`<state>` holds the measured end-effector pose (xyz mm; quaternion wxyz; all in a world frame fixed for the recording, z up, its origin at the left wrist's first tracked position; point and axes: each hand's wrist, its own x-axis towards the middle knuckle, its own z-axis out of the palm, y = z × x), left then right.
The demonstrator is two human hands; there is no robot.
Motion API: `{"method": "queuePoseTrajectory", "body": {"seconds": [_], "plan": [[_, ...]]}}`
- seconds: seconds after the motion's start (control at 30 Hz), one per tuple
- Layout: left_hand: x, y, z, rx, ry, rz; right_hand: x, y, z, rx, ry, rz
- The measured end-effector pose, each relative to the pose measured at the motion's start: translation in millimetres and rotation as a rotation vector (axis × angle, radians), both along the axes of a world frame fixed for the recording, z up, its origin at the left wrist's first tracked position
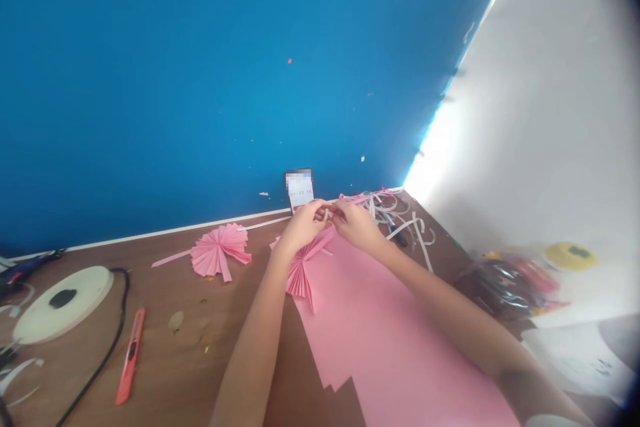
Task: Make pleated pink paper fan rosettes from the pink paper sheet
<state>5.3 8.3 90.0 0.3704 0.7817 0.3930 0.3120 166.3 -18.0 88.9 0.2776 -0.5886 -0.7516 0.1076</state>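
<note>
My left hand point(309, 221) and my right hand point(354, 221) meet near the back of the table, fingers pinched together around a small pale strip point(327, 215). Under them, a pink pleated paper fan point(301, 278) hangs or rests over a large pink paper sheet point(380, 320); whether my fingers also hold the fan is hidden. Left of my hands lies a second pink pleated paper piece point(217, 252) with a narrow pink strip sticking out at its left. A phone point(300, 189) showing a timer leans on the wall just behind my left hand.
A red cutter knife point(131, 355) lies on the brown table point(185, 373). Further left are a round white disc point(80, 313) and a black cable point(113, 340). Curled white strips point(420, 233) and pens sit at the back right, with plastic-wrapped items point(515, 283) at the right.
</note>
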Motion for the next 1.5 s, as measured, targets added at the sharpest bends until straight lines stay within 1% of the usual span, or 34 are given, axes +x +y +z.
{"method": "queuePoseTrajectory", "body": {"seconds": [0.07,0.17,0.3,0.37,0.47,0.7,0.8,0.87,0.93,1.03,1.1,1.23,1.37,1.5], "plan": [[-0.5,0.4,0.3,-0.018,-0.006,-0.004,-1.9,-2.3,1.1,0.018,-0.025,0.002],[-3.1,1.6,0.6,-0.033,-0.022,-0.004,-3.7,-4.5,1.9,0.045,-0.072,0.052],[-9.6,1.2,3.0,-0.077,-0.017,-0.044,-2.4,-3.6,-0.1,0.082,-0.134,0.041],[-12.3,-0.1,5.5,-0.085,-0.019,-0.081,-0.5,-2.0,-1.1,0.098,-0.134,0.037],[-13.8,-2.1,8.9,-0.050,-0.012,-0.121,2.7,0.4,-1.1,0.096,-0.090,0.043],[-12.8,-0.6,11.5,0.138,0.114,0.022,5.3,1.5,5.3,0.008,0.122,0.125],[-16.0,-0.1,13.4,0.198,0.146,0.057,4.2,-2.4,10.9,0.010,0.176,0.168],[-18.3,-0.6,15.3,0.216,0.145,0.042,3.2,-5.7,14.7,0.000,0.213,0.198],[-20.2,-1.2,16.9,0.167,0.126,-0.022,2.3,-8.7,18.1,-0.037,0.254,0.220],[-22.7,-1.3,17.9,0.027,0.102,-0.118,1.0,-11.2,21.7,-0.090,0.317,0.255],[-24.8,-0.7,17.5,-0.019,0.097,-0.137,0.1,-11.8,22.9,-0.087,0.343,0.271],[-29.3,0.4,16.7,-0.051,0.082,-0.171,-0.9,-11.2,22.5,-0.077,0.326,0.282],[-31.5,-0.5,16.7,-0.048,0.056,-0.166,0.7,-9.9,20.9,-0.101,0.363,0.355],[-29.4,0.1,13.8,-0.078,-0.006,-0.173,2.5,-9.0,21.8,-0.099,0.381,0.354]]}}
